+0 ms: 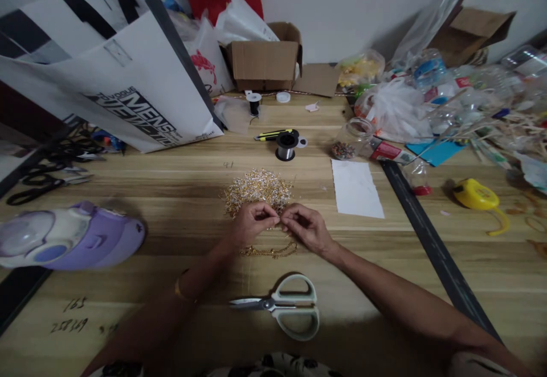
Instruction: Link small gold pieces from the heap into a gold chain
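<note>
Pinching what I cannot tell, my left hand (249, 223) and right hand (311, 230) nearly meet; a thin gold-coloured chain (277, 253) lies at six o'clock, running nine-to-three.

Fine detail lost mid-worktop (183, 155); crops both sides.
Anything between left hand (252, 223) and right hand (305, 228): too small to tell. Hands cover part of gold-and-silver pile (256, 186), single pieces indistinct. Worktop's left edge: purple bottle (111, 246) cut off. Toward far-left corner: paper bag (115, 81) likewise. Far-right corner: plastic clutter (465, 103) cut off, partly unreadable.
</note>
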{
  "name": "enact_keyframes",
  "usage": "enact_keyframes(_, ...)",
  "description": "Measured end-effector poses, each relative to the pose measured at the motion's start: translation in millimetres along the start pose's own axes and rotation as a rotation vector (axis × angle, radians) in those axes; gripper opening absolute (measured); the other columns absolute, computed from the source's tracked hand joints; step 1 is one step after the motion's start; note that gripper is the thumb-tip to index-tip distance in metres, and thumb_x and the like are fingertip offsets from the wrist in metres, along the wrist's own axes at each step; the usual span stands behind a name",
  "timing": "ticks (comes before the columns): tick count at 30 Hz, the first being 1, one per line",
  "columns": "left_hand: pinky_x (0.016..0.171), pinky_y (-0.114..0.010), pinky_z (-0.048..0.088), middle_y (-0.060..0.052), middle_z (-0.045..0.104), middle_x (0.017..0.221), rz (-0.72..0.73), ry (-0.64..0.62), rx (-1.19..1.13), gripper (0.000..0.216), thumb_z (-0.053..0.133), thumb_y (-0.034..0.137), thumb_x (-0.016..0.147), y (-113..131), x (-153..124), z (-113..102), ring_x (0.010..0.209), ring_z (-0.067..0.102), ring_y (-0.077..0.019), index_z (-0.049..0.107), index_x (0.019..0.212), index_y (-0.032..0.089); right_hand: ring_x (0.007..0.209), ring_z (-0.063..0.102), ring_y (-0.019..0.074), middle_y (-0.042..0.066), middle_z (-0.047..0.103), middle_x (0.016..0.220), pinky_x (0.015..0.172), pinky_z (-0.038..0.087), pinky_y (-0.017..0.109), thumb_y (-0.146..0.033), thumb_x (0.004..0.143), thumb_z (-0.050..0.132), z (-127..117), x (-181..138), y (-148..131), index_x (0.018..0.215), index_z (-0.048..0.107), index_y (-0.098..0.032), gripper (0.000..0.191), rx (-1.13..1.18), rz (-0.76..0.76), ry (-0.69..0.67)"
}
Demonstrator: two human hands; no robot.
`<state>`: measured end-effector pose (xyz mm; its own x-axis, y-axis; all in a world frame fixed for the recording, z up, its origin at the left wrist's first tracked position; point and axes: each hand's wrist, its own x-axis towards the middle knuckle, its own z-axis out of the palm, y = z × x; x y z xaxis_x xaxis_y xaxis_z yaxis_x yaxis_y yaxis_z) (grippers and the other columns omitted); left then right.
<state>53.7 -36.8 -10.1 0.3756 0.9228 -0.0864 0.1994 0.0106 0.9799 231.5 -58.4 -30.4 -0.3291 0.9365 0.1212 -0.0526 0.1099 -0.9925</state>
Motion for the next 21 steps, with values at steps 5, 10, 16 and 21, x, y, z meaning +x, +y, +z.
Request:
enact_keyframes(5, 0.06, -0.022, 0.039, -0.002, 0.062, 0.067, 0.147, 0.022, 0.326, 0.009, 0.061, 0.021, 0.075, 3.8, -2.1, -0.9, 0.064, 0.055, -0.0123, 0.066, 0.07, 0.015, 0.059, 0.053, 0.0124, 0.002, 0.057, 0.067, 0.055, 0.044, 0.025, -0.04, 0.083, 0.059, -0.2, 0.7, 0.1, 0.081, 0.058, -0.017, 0.023, -0.011, -0.015, 0.012)
enact_keyframes(10, 0.069, -0.025, 0.041, -0.004, 0.064, 0.074, 0.256, -0.021, 0.473, 0.011, 0.058, 0.018, 0.078, 4.3, -3.5, -3.3, 0.073, 0.057, -0.0148, 0.068, 0.074, 0.018, 0.06, 0.052, 0.0131, 0.002, 0.056, 0.067, 0.056, 0.043, 0.026, -0.039, 0.085, 0.058, -0.7, 0.7, -0.9, 0.081, 0.057, -0.017, 0.023, -0.042, -0.007, -0.006)
enact_keyframes(16, 0.065, -0.025, 0.041, -0.004, 0.065, 0.07, 0.211, -0.026, 0.446, 0.012, 0.058, 0.019, 0.078, 9.9, -0.2, -12.8, 0.068, 0.057, -0.0144, 0.068, 0.072, 0.016, 0.073, 0.053, 0.017, 0.005, 0.056, 0.078, 0.065, 0.043, 0.029, -0.033, 0.084, 0.058, -4.4, 3.0, -4.9, 0.079, 0.06, -0.018, 0.016, -0.226, -0.146, 0.086)
enact_keyframes(21, 0.064, -0.023, 0.043, -0.003, 0.067, 0.073, 0.114, -0.013, 0.334, 0.012, 0.061, 0.024, 0.077, 14.3, 2.0, -25.8, 0.068, 0.059, -0.0136, 0.068, 0.075, 0.015, 0.081, 0.053, 0.0192, 0.007, 0.057, 0.085, 0.067, 0.042, 0.031, -0.029, 0.083, 0.06, -8.3, 5.7, -7.3, 0.079, 0.062, -0.019, 0.011, -0.302, -0.218, 0.203)
